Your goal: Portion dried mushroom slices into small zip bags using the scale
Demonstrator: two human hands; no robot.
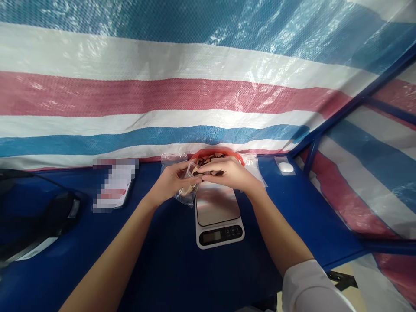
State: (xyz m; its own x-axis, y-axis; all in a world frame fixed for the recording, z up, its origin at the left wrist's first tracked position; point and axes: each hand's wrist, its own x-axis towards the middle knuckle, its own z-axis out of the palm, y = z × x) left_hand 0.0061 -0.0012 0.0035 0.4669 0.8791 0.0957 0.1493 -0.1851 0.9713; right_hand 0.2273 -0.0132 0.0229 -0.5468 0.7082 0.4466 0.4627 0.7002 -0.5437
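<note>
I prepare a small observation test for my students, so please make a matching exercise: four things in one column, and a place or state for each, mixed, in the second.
Things
1. Scale
2. Clear bag with pale pieces
3. Red container
4. White oval object

Places or states
A. Held in the left hand
B. Near the right end of the blue table
C. Shows a dark display panel
D. Behind the hands, near the striped sheet

Pairs: 1-C, 2-A, 3-D, 4-B
</note>
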